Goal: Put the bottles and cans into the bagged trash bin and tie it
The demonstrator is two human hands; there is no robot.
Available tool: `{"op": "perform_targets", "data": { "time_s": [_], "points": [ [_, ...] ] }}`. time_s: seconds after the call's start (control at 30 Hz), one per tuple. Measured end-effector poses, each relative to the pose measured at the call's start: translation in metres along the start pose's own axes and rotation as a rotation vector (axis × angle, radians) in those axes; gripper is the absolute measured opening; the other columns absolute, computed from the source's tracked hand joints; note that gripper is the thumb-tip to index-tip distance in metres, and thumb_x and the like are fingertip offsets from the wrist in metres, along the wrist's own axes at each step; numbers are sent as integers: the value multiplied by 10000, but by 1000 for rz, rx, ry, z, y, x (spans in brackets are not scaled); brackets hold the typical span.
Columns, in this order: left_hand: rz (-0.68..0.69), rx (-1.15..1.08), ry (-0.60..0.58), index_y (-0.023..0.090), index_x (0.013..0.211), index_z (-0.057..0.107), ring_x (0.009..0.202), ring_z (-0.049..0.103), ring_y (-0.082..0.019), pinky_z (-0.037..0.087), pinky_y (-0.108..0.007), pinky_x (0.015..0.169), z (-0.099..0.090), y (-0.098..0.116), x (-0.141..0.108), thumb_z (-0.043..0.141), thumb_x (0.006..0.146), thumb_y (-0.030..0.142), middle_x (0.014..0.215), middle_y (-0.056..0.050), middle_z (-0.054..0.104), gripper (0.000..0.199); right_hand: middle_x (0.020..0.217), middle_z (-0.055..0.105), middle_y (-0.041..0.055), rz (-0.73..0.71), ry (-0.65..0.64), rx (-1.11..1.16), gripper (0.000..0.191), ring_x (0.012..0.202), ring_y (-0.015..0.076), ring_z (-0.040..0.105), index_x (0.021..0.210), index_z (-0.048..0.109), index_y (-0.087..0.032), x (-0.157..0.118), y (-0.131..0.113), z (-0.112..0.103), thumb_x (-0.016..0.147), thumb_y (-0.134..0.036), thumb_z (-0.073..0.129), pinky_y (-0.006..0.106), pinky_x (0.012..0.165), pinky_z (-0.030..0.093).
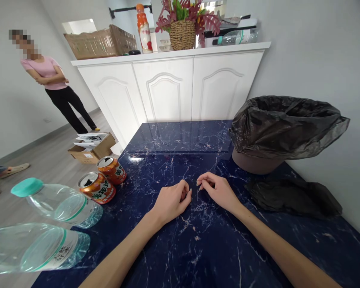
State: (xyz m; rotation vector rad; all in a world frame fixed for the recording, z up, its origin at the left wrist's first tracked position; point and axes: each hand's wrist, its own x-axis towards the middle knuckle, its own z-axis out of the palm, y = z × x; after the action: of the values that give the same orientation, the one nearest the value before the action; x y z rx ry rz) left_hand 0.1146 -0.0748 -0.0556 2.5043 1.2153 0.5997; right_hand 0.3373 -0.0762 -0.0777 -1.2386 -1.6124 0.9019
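My left hand (174,200) rests on the dark blue marbled table (198,248), its fingers loosely curled in with nothing seen in them. Facing it across a small gap, my right hand (217,190) also lies on the table with fingers bent together, holding nothing visible. To the left stand two orange soda cans, a nearer can (97,187) and a farther can (111,170), both with opened tops. Closer to me are two clear plastic bottles with green caps, one bottle (60,202) behind the other bottle (39,248). A folded black plastic bag (294,198) lies right of my right hand.
A brown bin (255,162) lined with a black bag (288,136) stands at the table's right rear, near the wall. Beyond the table is a white cabinet (165,92). A person (51,76) stands at the far left, beyond an open cardboard box (91,152) on the floor.
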Motion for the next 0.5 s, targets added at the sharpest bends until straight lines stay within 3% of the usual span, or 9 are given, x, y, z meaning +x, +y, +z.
{"op": "perform_targets", "data": {
  "time_s": [0.5],
  "points": [
    [-10,-9,6,250,989,509,607,638,-148,410,-272,627,-1,1,0,515,1031,270,752,58,670,46,897,766,13,11,-9,-11,216,799,187,742,938,712,-250,-1,-2,-1,1012,-361,542,304,718,523]
  ]
}}
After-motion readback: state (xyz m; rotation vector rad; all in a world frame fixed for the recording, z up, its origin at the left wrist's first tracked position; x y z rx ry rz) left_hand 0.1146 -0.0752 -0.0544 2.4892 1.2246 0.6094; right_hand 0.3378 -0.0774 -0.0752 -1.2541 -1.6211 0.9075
